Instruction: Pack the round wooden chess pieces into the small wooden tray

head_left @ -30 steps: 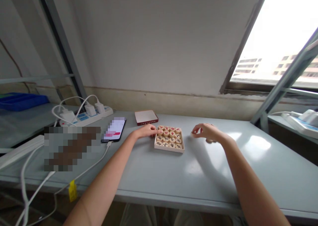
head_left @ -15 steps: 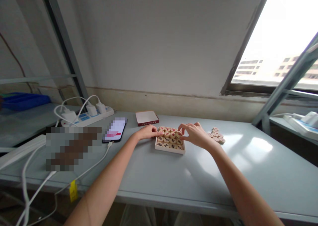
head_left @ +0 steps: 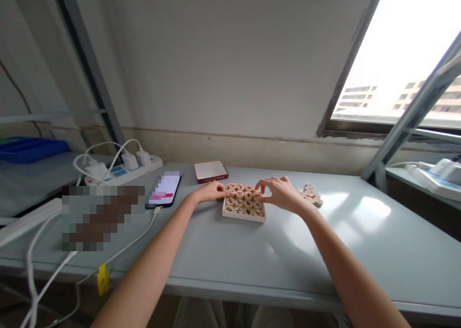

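A shallow white box (head_left: 243, 216) stands on the desk, filled with rows of round Chinese chess pieces (head_left: 248, 203). The far rows carry red characters, the near rows black ones. My left hand (head_left: 212, 191) grips the box's left edge, its fingers closed at the rim by a red-marked piece. At the right edge, my right hand (head_left: 279, 192) pinches a red-marked Chinese chess piece (head_left: 257, 195) at the end of its row, with thumb and forefinger around it. Loose pieces (head_left: 310, 193) lie in a small heap just beyond my right wrist.
A red-sided box lid (head_left: 211, 171) lies behind the box, its pale inside up. To the left are a phone (head_left: 164, 189) on a charging cable (head_left: 144, 232) and a power strip (head_left: 124, 170) with plugs. A metal post (head_left: 382, 167) rises at the right.
The piece in my right hand, tilted before, now sits flatter in its row. My left hand stays at the box's left edge. The whole view has shifted slightly.
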`<state>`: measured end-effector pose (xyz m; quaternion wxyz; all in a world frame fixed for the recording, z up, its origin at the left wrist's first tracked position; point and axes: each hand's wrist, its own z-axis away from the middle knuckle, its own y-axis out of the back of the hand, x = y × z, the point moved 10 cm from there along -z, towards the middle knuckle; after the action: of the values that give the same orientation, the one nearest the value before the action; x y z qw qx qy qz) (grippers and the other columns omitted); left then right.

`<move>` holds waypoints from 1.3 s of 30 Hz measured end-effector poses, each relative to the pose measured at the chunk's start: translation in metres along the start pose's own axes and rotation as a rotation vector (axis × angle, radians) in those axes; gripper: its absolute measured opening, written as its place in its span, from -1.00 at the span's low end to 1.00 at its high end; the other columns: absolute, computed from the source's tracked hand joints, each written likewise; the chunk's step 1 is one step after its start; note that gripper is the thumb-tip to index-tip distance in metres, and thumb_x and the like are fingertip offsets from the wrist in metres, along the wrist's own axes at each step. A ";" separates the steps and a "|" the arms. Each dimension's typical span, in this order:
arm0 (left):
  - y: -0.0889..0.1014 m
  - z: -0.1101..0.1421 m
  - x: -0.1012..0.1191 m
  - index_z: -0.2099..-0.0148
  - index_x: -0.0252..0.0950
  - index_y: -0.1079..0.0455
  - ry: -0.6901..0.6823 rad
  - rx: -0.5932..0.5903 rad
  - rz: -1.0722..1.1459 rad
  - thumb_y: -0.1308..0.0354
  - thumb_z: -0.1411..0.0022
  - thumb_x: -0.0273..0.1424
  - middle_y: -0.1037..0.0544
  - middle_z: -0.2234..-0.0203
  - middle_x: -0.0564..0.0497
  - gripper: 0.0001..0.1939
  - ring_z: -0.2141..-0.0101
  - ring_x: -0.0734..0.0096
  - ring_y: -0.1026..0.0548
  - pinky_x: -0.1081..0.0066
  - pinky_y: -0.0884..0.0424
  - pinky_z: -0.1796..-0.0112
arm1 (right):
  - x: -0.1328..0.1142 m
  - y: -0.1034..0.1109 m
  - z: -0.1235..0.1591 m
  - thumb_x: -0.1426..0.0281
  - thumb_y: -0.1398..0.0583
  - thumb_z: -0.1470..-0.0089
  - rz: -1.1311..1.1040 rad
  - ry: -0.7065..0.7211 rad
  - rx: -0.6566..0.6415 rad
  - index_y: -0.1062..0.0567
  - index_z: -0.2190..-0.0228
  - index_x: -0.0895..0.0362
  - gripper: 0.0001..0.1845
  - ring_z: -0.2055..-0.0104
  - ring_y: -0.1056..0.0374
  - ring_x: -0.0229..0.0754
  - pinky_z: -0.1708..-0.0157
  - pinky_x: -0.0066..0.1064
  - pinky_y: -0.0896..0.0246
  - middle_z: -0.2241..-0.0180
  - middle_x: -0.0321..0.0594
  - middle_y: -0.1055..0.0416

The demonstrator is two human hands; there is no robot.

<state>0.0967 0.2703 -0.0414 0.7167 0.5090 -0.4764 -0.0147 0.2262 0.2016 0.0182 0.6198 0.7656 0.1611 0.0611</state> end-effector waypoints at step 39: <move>-0.011 0.003 -0.001 0.62 -0.36 -0.32 0.022 -0.169 0.224 0.13 -0.09 -0.23 -0.37 0.68 0.03 -0.60 0.57 0.49 -0.29 0.44 -0.19 0.38 | -0.075 -0.018 -0.012 0.23 -0.10 -0.07 -0.067 0.212 0.173 -0.42 0.22 -0.01 -0.77 0.21 -0.27 -0.22 0.25 -0.37 0.04 0.19 -0.25 -0.34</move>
<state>0.0988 0.2635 -0.0500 0.7594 0.3905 -0.5194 0.0311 0.1490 0.1914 0.0118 0.5326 0.7997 0.2558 0.1069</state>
